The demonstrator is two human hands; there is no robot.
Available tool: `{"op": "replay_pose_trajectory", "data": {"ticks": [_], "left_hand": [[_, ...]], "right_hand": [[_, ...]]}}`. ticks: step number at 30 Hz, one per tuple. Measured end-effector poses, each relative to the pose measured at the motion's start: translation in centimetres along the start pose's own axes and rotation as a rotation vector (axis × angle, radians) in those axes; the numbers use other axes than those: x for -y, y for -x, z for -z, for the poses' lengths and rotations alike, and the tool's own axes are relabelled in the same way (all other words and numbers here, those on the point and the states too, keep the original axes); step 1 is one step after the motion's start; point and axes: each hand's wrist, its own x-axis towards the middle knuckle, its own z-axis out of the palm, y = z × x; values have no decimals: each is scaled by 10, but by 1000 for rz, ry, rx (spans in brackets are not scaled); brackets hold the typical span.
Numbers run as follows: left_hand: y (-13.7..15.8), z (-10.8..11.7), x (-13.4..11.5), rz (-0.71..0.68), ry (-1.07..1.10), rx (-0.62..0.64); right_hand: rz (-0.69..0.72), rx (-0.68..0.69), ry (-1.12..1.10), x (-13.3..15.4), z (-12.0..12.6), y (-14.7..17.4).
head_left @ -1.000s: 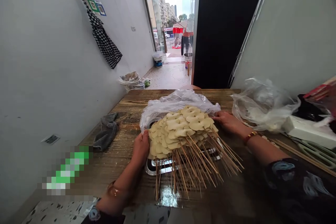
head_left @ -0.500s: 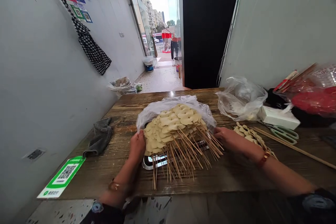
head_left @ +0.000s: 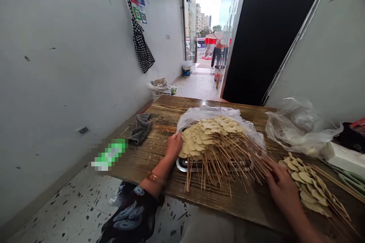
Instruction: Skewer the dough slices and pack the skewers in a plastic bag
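Note:
Pale, round, thin slices threaded on wooden skewers (head_left: 211, 133) lie heaped on a metal tray (head_left: 182, 165), their bare stick ends fanned toward me. A clear plastic bag (head_left: 211, 112) wraps round the far side of the heap. At the heap's left edge, my left hand (head_left: 173, 147) is closed on the bag's edge. My right hand (head_left: 282, 184) is at the right-hand stick ends, fingers stretched out and somewhat apart; whether they touch the sticks is unclear. Just right of it lies a second, smaller bunch of skewered slices (head_left: 306, 182).
A grey cloth (head_left: 141, 128) lies on the wooden table (head_left: 159, 121) at left, near a blurred green card (head_left: 111, 153). Toward the right are a loose plastic bag (head_left: 302, 129), a white box (head_left: 345, 157) and green-handled scissors (head_left: 353, 182). A person (head_left: 218, 53) stands beyond the glass door.
My right hand has come away from the bag's right edge and moved nearer to me, beside the stick ends. My left hand stays on the bag. The view has turned left.

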Motion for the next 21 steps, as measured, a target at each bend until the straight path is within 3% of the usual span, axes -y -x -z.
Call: {"op": "replay_pose_trajectory", "data": {"ticks": [4,6,8,10,12,14,17,21], "left_hand": [[-3,8,-4,-22,-43,-6],[-4,13,-4,-21,-50,-3],[-3,19,-3,0,-43,13],[-1,23,0,41,-18,49],[2,24,3,91,20,95],[5,24,5,134,64,133],[10,24,3,176,130,165],[13,27,-1,204,213,172]], "right_hand": [[-137,-17,-10,10,20,21],[-270,18,-57,20,31,37],[-454,144,-199,36,36,55],[-630,362,-440,62,29,73],[-726,573,-743,97,10,87],[-812,637,-1028,135,-14,92],[-909,603,-1302,183,-45,85],[-993,436,-1436,211,-65,69]]}}
